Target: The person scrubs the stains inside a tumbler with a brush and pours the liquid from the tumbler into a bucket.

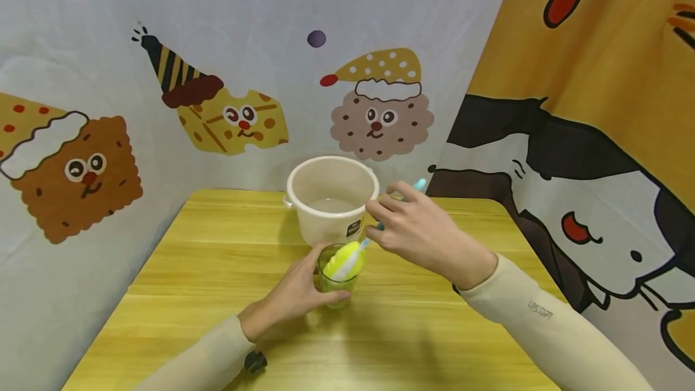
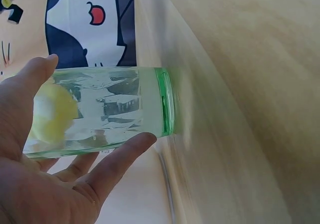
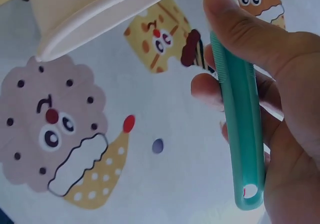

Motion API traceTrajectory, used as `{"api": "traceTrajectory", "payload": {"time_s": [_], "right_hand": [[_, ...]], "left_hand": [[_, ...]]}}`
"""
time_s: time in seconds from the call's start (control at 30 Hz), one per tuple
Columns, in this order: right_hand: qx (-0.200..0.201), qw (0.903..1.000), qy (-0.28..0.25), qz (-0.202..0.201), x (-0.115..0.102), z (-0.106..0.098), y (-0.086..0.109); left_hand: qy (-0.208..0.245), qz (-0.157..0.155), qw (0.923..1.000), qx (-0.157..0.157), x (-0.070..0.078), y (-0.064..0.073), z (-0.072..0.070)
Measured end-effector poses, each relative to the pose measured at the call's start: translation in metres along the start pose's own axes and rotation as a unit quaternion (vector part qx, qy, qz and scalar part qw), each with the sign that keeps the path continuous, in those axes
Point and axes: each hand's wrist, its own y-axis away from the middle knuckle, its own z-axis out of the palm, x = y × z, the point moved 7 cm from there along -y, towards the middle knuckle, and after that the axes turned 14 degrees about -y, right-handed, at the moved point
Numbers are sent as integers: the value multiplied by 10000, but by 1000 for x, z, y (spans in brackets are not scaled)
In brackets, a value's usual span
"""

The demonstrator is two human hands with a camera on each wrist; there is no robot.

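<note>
A clear, green-tinted drinking glass (image 2: pixel 117 102) stands upright on the table, its thick green base against the wood. My left hand (image 1: pixel 295 288) holds the glass around its side, thumb and fingers spread on either side. A sponge cup brush (image 1: pixel 355 252) with a yellow and white head slants into the glass's mouth. In the left wrist view, its yellow sponge (image 2: pixel 55 114) shows through the wall near the rim. My right hand (image 1: pixel 415 228) grips the brush's teal handle (image 3: pixel 242 134), the thumb pressed along its upper part.
Just behind the glass stands a cream plastic bucket (image 1: pixel 306 222) with a dark label, near the back edge of the wood-grain table (image 1: pixel 217 240). A cloth backdrop (image 1: pixel 260 11) with cartoon prints hangs behind and to the right. A small black item (image 1: pixel 255 362) sits at the left sleeve.
</note>
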Motion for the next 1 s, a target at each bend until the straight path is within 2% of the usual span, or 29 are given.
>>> {"api": "traceTrajectory", "payload": {"time_s": [0.2,0.47,0.73,1.0], "right_hand": [[94,9996,202,-179,-13,4,-17],[-214,9984,370,-369,-26,16,-31],[-156,9972,427,-590,-34,24,-38],[-492,9950,463,-732,-42,35,-40]], "left_hand": [[35,2,10000,-5,1,0,0],[56,36,10000,-24,1,2,-1],[-34,93,9999,98,2,1,-3],[-60,217,9996,192,4,1,-4]]}}
